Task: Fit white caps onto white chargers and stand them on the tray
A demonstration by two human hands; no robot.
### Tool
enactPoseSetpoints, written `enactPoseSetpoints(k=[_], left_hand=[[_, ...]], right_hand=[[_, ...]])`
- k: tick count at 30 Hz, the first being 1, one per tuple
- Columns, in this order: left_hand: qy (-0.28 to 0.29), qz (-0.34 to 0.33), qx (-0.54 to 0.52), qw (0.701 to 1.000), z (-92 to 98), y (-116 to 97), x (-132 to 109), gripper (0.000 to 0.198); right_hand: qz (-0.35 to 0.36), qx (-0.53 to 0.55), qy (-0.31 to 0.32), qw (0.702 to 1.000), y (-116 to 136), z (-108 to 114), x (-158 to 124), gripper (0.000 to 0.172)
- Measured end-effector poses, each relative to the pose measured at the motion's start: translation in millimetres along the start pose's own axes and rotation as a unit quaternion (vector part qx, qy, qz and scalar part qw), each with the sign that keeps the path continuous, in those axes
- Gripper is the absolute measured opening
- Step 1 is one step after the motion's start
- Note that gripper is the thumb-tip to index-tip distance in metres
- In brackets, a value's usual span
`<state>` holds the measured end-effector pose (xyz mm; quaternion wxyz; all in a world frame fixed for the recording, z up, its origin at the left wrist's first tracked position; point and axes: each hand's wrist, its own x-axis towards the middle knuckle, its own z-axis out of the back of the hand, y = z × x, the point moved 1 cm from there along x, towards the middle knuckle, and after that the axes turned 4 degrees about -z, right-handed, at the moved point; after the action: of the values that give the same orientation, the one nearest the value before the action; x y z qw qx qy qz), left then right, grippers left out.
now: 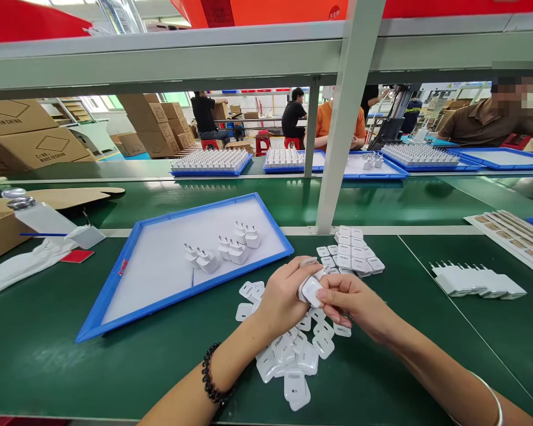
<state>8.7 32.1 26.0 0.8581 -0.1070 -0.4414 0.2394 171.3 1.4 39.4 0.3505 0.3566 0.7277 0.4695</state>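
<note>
Near the middle, my left hand point(281, 299) is wrapped round a white charger housing point(302, 289). My right hand point(354, 300) pinches a small white square cover point(312, 291) against the end of that housing. Below both hands lies a loose pile of white covers point(288, 352) on the green table. Stacked white square pieces point(353, 251) stand just beyond my right hand. Left of my hands, a blue-rimmed tray point(137, 313) holds several white plug chargers point(237, 251), their pins up.
A row of white chargers point(477, 280) lies at the right, near long card strips point(515, 239). At the left are a metal-capped bottle point(39, 216) and a white cloth point(31, 266). A metal post point(344, 118) rises beyond the stack. People sit across the line.
</note>
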Motion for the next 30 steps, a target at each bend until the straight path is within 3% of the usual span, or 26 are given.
enactPoseSetpoints(k=[30], left_hand=[[0.021, 0.008, -0.021, 1.000, -0.8, 1.8, -1.0, 0.033]], right_hand=[[-0.027, -0.003, -0.024, 0.999, 0.5, -1.1, -2.1, 0.038]])
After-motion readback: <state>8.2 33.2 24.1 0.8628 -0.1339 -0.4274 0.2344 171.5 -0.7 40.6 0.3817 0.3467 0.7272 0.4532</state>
